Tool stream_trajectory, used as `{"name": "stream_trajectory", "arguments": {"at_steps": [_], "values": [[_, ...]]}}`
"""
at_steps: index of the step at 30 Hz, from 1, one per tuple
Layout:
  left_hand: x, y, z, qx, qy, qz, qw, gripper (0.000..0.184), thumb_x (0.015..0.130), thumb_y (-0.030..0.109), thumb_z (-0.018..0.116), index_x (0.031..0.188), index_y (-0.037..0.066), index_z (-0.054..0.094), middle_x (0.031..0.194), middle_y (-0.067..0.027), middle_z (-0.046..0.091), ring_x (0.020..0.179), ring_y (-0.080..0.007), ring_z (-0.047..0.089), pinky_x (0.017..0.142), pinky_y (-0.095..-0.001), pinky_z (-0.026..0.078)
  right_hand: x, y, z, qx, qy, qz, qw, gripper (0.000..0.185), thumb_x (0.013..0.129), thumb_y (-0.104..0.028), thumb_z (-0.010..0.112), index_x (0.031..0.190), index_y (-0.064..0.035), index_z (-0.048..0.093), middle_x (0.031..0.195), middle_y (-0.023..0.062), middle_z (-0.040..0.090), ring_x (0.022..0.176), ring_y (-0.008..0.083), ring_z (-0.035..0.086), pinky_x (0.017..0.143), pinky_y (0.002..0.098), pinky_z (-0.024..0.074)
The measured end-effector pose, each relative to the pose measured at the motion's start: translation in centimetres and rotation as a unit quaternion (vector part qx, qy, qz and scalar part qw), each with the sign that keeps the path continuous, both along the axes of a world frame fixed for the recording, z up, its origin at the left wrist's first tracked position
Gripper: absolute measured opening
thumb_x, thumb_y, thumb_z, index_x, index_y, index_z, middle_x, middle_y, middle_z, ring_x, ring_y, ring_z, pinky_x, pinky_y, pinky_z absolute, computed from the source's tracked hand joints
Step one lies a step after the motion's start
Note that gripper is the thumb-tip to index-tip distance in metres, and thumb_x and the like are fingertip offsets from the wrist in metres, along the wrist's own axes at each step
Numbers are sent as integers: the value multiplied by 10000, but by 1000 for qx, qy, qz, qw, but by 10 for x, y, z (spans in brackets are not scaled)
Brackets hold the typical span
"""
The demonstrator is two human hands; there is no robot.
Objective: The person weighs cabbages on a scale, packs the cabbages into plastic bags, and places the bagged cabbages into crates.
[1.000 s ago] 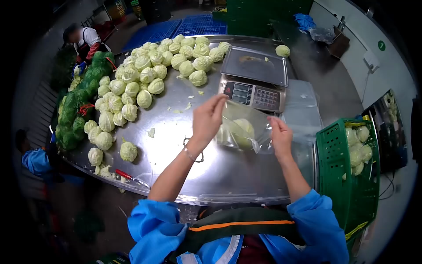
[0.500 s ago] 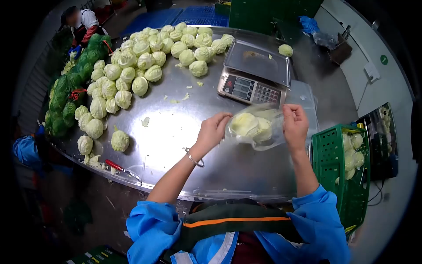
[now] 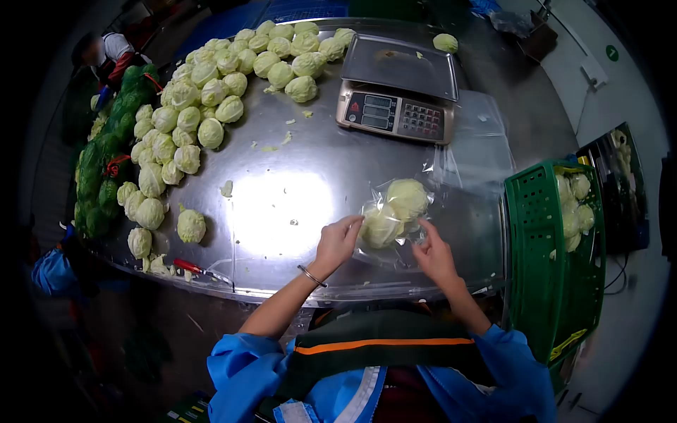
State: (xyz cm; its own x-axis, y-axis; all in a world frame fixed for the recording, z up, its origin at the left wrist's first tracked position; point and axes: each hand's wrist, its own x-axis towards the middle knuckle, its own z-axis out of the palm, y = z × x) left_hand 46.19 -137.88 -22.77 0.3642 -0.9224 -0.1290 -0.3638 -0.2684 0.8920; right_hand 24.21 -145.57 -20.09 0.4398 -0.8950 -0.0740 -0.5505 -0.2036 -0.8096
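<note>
A clear plastic bag (image 3: pixel 395 243) with two pale green cabbages (image 3: pixel 407 199) inside lies on the metal table (image 3: pixel 282 162), close to its front edge. On the bag's left side, my left hand (image 3: pixel 338 243) has thumb and fingers closed on the plastic. My right hand (image 3: pixel 435 254) is at the bag's lower right, its fingers bent and apart, touching the plastic; whether it grips any is not clear. Beyond the bag stands a digital scale (image 3: pixel 398 113) with a bare tray. Flat plastic bags (image 3: pixel 476 144) lie to the right of the scale.
Many cabbages (image 3: pixel 187 120) are heaped on the left, beside green net sacks (image 3: pixel 106 151). A red-handled knife (image 3: pixel 189 266) lies at the front left edge. At the right stands a green crate (image 3: pixel 532 247) with bagged cabbages. Another person (image 3: pixel 109 53) stands at the back left.
The bag has come down onto the table with the cabbages showing plainly in it. Both hands have lowered, and my right hand has moved left, its fingers loosened. The camera view has shifted.
</note>
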Motion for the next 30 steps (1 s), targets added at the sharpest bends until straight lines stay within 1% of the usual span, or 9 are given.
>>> {"name": "stream_trajectory", "arguments": {"at_steps": [2,5,7,9,12,18,23,26,30], "values": [[-4,-15,17,-49,4,50,998,262,897,196,507,1068,39,629,641,-137,612,528,-192,593,523,-293,455,-10,-9,-13,-29,9,-49,998,362,821,-30,508,1183,-50,516,556,-18,459,486,84,470,483,242,383],[-4,-43,65,-67,26,50,996,269,889,187,501,1045,12,632,691,-167,643,562,-215,629,564,-304,478,-24,-44,-29,-46,-122,-97,987,314,837,-27,471,1146,-51,520,574,-19,437,442,84,425,436,237,354],[-4,-59,100,-45,63,13,997,271,890,179,509,1052,-3,627,635,-147,625,494,-146,574,513,-281,449,-10,-56,47,115,-324,-205,916,242,846,-23,464,1064,-76,553,525,-35,364,386,44,307,356,207,250],[-11,-62,126,-121,78,13,989,258,903,159,505,1065,0,627,562,-60,569,423,-73,474,418,-231,372,-14,-59,91,120,-441,-223,861,195,836,12,447,997,-53,537,590,-52,381,426,-1,327,353,178,234],[-6,-62,165,-140,69,-11,988,247,920,150,491,1078,16,625,495,34,489,366,-32,404,349,-195,303,-16,-57,128,49,-475,-188,858,196,831,-1,468,1009,-45,536,586,-61,393,427,-2,330,354,181,229],[11,-57,166,-39,120,-20,992,219,917,173,502,1035,43,633,464,27,471,347,-44,388,343,-207,296,-3,-80,124,27,-357,-163,919,176,825,23,501,985,-29,553,611,-70,438,506,-15,340,437,163,249],[33,-30,75,115,70,-14,991,243,918,199,476,1038,51,627,506,-34,533,382,-83,474,370,-239,373,6,-54,80,-2,-187,-32,982,172,814,-6,570,986,-24,565,582,-69,442,535,-2,367,473,177,283],[48,-3,41,167,132,-20,977,256,914,218,492,1078,50,596,504,-52,531,391,-99,491,376,-248,384,17,-25,77,67,-157,-33,985,218,793,-37,617,1008,-37,577,534,-24,457,480,48,409,463,220,338],[59,24,33,269,112,-88,953,367,905,201,523,1187,-31,496,537,-82,570,419,-132,543,394,-251,422,31,13,110,-16,4,85,996,251,767,-67,651,1014,-57,609,598,81,532,457,170,503,479,298,419]]}}
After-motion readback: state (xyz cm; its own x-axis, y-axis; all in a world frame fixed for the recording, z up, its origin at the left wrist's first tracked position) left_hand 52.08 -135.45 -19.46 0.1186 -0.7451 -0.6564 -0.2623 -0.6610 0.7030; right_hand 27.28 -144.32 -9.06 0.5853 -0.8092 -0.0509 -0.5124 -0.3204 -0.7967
